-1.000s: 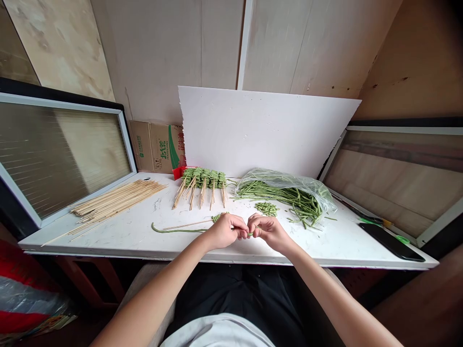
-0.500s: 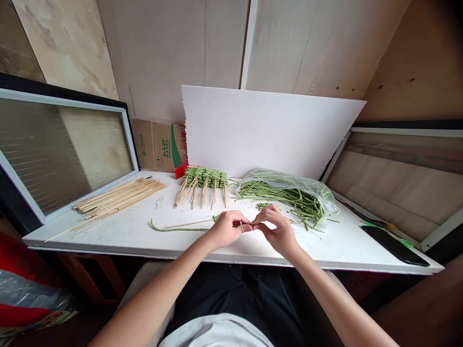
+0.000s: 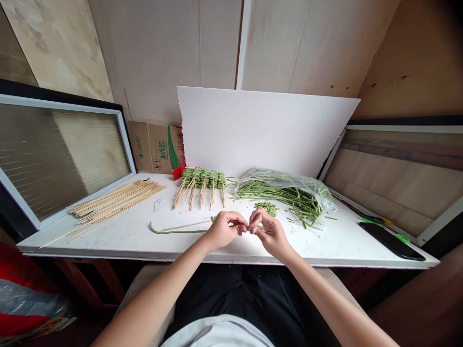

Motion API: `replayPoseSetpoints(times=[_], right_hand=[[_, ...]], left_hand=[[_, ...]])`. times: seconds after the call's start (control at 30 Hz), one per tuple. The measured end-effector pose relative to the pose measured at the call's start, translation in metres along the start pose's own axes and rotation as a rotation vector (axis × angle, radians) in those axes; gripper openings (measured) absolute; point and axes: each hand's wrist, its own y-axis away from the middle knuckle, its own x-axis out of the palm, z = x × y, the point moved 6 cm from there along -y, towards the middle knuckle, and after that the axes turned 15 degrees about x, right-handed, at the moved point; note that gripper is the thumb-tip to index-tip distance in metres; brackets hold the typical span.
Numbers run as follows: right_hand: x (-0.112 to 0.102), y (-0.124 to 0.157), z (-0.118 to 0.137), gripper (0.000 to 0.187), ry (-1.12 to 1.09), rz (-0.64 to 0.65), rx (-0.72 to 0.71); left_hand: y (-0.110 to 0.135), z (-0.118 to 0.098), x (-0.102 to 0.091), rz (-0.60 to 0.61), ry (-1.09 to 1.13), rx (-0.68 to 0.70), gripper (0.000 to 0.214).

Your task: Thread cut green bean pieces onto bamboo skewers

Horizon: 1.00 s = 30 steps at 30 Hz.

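My left hand (image 3: 226, 229) is closed in a pinch on a long green bean (image 3: 177, 232), whose curled end trails leftward over the tabletop. My right hand (image 3: 269, 232) pinches the same bean close beside it, the fingertips of both hands nearly touching. Only a bit of green shows between the fingers. Behind my left hand lies a bamboo skewer (image 3: 188, 224) with green pieces at its right end, partly hidden by the hand. Just beyond my right hand is a small heap of short bean pieces (image 3: 266, 208).
Loose bamboo skewers (image 3: 119, 202) lie at the left. Several skewered bean bundles (image 3: 203, 178) are stacked at the back, near a cardboard box (image 3: 154, 147). A plastic bag (image 3: 289, 179) of long beans lies back right. A black phone (image 3: 390, 241) rests on the white table (image 3: 325, 250).
My right hand has turned and lowered slightly, uncovering more of the heap of bean pieces behind it. Its fingers have curled in against those of my left hand. The view has shifted a little.
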Motion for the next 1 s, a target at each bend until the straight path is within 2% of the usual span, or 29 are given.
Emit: replayPoseSetpoints(times=[0.1,0.17,0.27,0.37,0.47,0.57,0.7,0.83,0.9,1.0], right_hand=[[-0.005,-0.006,-0.014,0.035,-0.162,0.018,0.092],[-0.016,-0.011,-0.025,0.035,-0.167,-0.031,0.13],[-0.04,-0.018,-0.043,0.033,0.045,-0.143,0.134],[-0.06,-0.023,-0.07,0.039,0.327,-0.19,0.158],[-0.068,-0.023,-0.099,0.039,0.494,-0.166,0.23],[-0.066,-0.021,-0.115,0.034,0.562,-0.093,0.251],[-0.057,-0.017,-0.112,0.036,0.639,0.032,0.149],[-0.058,-0.018,-0.111,0.047,0.671,0.074,0.125],[-0.059,-0.02,-0.107,0.049,0.672,0.08,0.128],[-0.056,-0.022,-0.087,0.047,0.574,0.086,0.165]], left_hand=[[0.0,0.004,-0.001,-0.013,0.045,-0.028,0.015],[0.0,0.007,-0.002,-0.02,0.042,-0.037,0.019],[0.001,0.013,-0.004,-0.028,0.014,-0.062,0.028],[0.002,0.019,-0.008,-0.041,-0.034,-0.075,0.031],[0.003,0.021,-0.009,-0.026,-0.121,-0.072,0.032],[0.004,0.025,-0.01,-0.01,-0.17,-0.101,0.032],[0.006,0.028,-0.008,0.036,-0.179,-0.138,0.028],[0.009,0.032,-0.005,0.063,-0.16,-0.188,0.026],[0.011,0.035,-0.005,0.049,-0.128,-0.236,0.032],[0.013,0.037,-0.006,0.014,-0.091,-0.267,0.048]])
